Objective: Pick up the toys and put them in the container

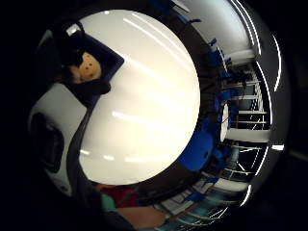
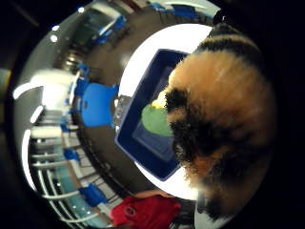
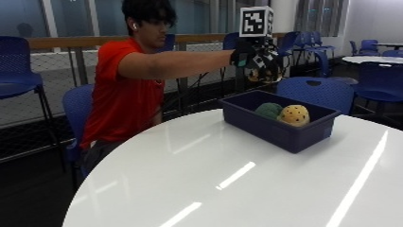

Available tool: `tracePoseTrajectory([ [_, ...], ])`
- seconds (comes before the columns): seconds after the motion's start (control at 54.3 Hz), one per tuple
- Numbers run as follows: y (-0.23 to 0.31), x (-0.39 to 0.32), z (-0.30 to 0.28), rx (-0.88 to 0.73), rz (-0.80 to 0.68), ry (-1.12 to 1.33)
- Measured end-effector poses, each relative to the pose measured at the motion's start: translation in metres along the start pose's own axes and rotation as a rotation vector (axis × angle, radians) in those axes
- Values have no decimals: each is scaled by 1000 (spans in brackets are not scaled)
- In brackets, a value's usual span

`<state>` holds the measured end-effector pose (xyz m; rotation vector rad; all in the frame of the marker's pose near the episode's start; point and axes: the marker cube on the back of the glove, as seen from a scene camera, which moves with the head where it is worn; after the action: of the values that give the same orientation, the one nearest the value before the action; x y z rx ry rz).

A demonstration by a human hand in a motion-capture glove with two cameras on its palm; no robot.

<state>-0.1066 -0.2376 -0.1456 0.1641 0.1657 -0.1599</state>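
The white round table (image 3: 207,179) fills the near part of the outside view, and one dark blue container (image 3: 277,127) stands on it toward its far side, its long axis running from the person's side away toward the blue chair (image 3: 318,92) behind it. Inside the container lie two toys: a yellow spotted ball (image 3: 294,115) at the end nearer the chair, and a green ball (image 3: 269,110) touching it on the side toward the person. Both are round, so neither points any way.

Above the container, over the end nearest the person, hangs the gloved right hand (image 3: 255,56) on an outstretched arm. Its fingers are curled round a third toy, a furry orange-and-black plush (image 3: 267,73), which hangs below the palm, clear of the container's rim. In the thumb-side palm view this plush (image 2: 224,119) fills much of the picture, its striped fur close to the palm, with the container (image 2: 143,143) and the green ball (image 2: 155,119) beneath and beside it. Which way the plush's long axis runs cannot be told.

In the little-finger-side palm view the container (image 1: 103,72) sits at the table's edge with the yellow spotted ball (image 1: 89,67) inside.

Behind the container, the person in a red shirt (image 3: 116,94) sits at the table's far edge.
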Motion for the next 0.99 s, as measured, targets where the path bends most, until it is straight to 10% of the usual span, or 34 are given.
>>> tracePoseTrajectory([
  [0.442,16,-96,-19,5,-205,-96],
  [0.995,21,-46,10,-80,-20,-77],
])
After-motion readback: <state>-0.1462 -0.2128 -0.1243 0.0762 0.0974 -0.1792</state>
